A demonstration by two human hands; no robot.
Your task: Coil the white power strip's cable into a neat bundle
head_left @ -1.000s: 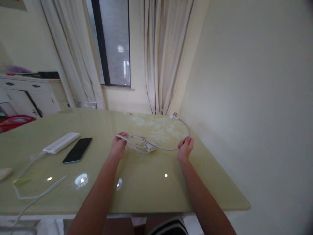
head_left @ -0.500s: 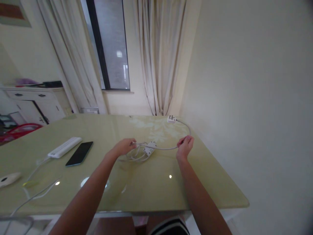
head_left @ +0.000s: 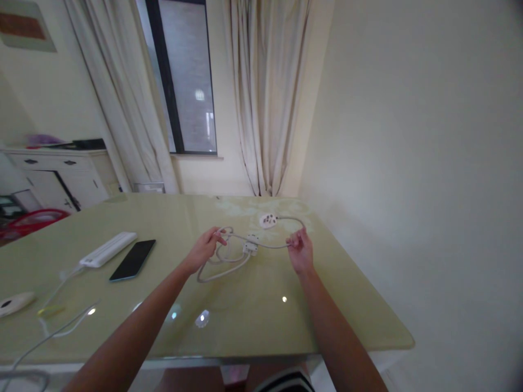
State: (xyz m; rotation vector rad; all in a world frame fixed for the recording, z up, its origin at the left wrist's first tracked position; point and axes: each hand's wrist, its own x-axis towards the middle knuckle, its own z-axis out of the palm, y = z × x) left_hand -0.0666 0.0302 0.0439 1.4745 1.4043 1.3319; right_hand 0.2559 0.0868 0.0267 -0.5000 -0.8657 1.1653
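A white power cable [head_left: 269, 246] runs between my two hands above the table. My left hand [head_left: 206, 247] pinches its loops near the middle of the table. Closed around the cable further right is my right hand [head_left: 301, 250]. From there the cable bends back to a small white socket block [head_left: 268, 220] with dark holes, lying toward the far edge. A second white socket block [head_left: 250, 246] sits between my hands behind the stretched cable. Loose cable loops [head_left: 223, 275] hang below my left hand and lead to that second block.
A white power strip [head_left: 108, 250] and a dark phone [head_left: 133, 260] lie on the left of the glossy table [head_left: 245, 321]. Thin cords [head_left: 61, 329] and a white rounded device [head_left: 15, 304] are at the far left. A wall [head_left: 408, 163] borders the right side.
My right hand has moved left with the cable, and the far socket block has slid left and nearer. My left hand has shifted slightly left, and the loops below it have spread wider.
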